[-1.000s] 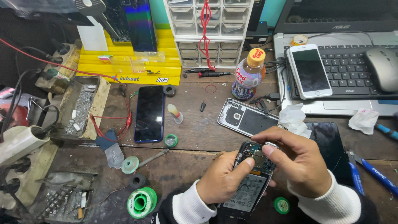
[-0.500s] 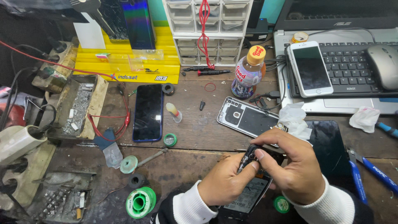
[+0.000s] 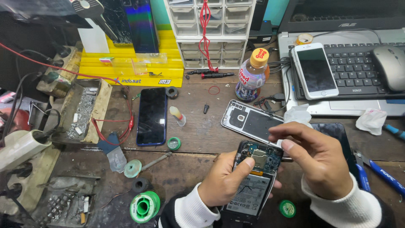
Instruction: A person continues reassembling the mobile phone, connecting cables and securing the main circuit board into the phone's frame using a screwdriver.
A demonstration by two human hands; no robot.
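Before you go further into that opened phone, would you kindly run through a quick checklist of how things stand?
1. Opened phone supported: ok, left hand cradles it.
2. Right hand over the board: ok, fingertips above the upper end.
3. Tool in the right grip: cannot tell, fingers hide it.
4. Removed back cover out of the way: ok, lying beside on the bench.
5. Bottle capped: ok.

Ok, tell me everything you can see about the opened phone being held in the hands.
The opened phone has its back cover off, showing a blue-green circuit board with a metal shield at the top and a pale labelled battery below, in a dark frame. It is tilted, top end away from the person. The left hand grips its left edge, thumb on the board; the right hand hovers at its top right.
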